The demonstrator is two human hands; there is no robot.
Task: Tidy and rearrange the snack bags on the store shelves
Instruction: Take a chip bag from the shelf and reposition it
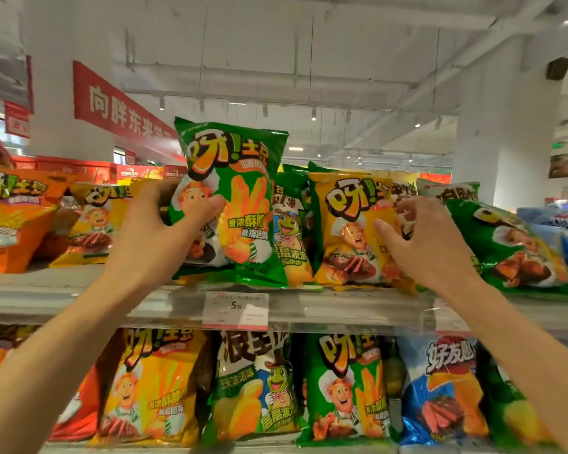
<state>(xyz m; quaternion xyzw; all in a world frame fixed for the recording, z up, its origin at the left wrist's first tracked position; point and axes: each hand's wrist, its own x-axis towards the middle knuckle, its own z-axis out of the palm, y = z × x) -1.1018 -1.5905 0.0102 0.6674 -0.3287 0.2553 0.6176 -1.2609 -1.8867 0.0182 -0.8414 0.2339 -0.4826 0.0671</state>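
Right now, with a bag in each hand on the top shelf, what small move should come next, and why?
Probably set the green bag down upright: the left hand holds it raised above its row, beside the yellow bag that the right hand steadies.

Glossy crinkled plastic-film green snack bag (243,204), shiny yellow film bag (348,231), clear glossy plastic shelf-edge strip (341,309), matt paper price tag (235,310)

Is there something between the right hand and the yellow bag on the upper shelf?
Nothing visible stands between them. The right hand is already at the yellow bag, its thumb touching the front and its fingers curled behind the right edge. The left hand grips the tall green bag beside it.
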